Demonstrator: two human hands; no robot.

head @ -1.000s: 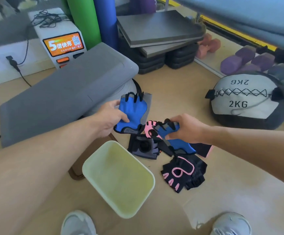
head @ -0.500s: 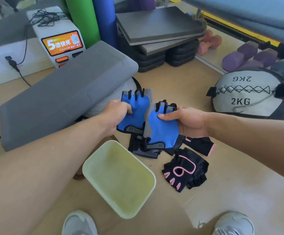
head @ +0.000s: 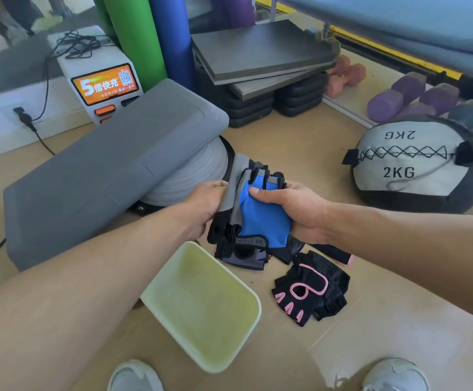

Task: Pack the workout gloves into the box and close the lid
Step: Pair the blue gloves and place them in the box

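Two blue-and-grey workout gloves [head: 260, 218] are stacked together in the air above the floor. My left hand [head: 205, 206] grips their left edge and my right hand [head: 297, 210] grips them from the right, thumb across the blue fabric. Below them lies a black-and-grey glove [head: 246, 256]. A pair of black-and-pink gloves [head: 311, 294] lies on the floor to the right, with another black-and-pink glove [head: 339, 253] partly hidden under my right wrist. The pale green open box [head: 167, 283] stands in front of me with nothing visible inside. No lid is recognisable.
A grey step platform [head: 102, 176] rests on a grey dome at the left. A 2KG medicine ball [head: 413, 165] sits at the right, dumbbells [head: 399, 97] behind it. Stacked dark step boards [head: 260, 57] and a charging kiosk [head: 102, 83] stand at the back. My shoes [head: 133, 376] are near the bottom edge.
My right hand lifted the second blue glove from the pile and brought it left against the one in my left hand. Both gloves are now pressed together between my hands.
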